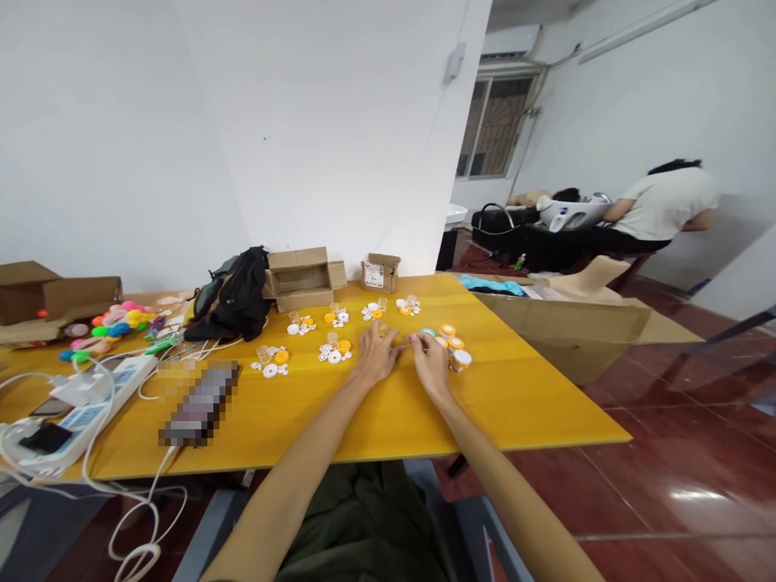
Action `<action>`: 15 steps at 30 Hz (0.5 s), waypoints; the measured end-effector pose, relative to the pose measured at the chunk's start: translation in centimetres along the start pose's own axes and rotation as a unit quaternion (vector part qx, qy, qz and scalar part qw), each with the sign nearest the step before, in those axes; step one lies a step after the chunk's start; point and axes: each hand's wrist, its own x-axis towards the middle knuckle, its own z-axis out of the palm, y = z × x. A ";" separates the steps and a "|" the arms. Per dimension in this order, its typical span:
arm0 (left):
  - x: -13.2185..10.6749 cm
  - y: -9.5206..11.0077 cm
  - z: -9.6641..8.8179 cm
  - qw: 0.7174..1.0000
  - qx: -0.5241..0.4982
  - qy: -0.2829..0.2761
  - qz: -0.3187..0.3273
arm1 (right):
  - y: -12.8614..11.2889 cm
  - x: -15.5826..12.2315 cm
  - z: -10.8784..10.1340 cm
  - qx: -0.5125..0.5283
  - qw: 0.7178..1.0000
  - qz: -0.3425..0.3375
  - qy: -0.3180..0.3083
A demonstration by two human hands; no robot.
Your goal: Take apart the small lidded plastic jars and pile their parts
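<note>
Both my arms reach out over a yellow table [515, 396]. My left hand [376, 356] lies on the tabletop with its fingers stretched forward and apart. My right hand [429, 360] is beside it, fingers bent together in a pinch on a tiny part I cannot make out. Just right of that hand stand a few small jars with orange and white lids [454, 346]. Several little heaps of white and orange discs and clear cups [335, 349] are spread in rows across the table ahead of my hands.
A black bag [236, 299], two open cardboard boxes [303, 279], bright plastic toys [118, 322], a power strip with cables [90, 400] and a blurred phone [200, 404] fill the left. A large cardboard box [582, 323] stands right of the table. Another person [660, 206] bends over a far desk.
</note>
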 end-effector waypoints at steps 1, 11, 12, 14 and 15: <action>0.2 -0.1 0.0 1.000 -0.002 0.002 -0.001 | 0.0 0.0 0.0 0.002 1.000 0.001 0.001; 1.8 -0.9 0.6 1.000 -0.005 0.021 -0.003 | -0.9 -0.3 -0.1 -0.008 1.000 -0.021 0.007; 2.0 -0.9 0.7 1.000 -0.009 0.024 -0.003 | -1.1 -0.4 -0.1 -0.012 1.000 -0.026 0.011; 2.1 -1.0 0.7 1.000 -0.018 0.026 -0.001 | -1.4 -0.5 -0.2 -0.019 0.999 -0.035 0.017; 2.2 -1.0 0.7 0.999 -0.020 0.025 0.001 | -1.5 -0.5 -0.3 -0.023 0.999 -0.040 0.022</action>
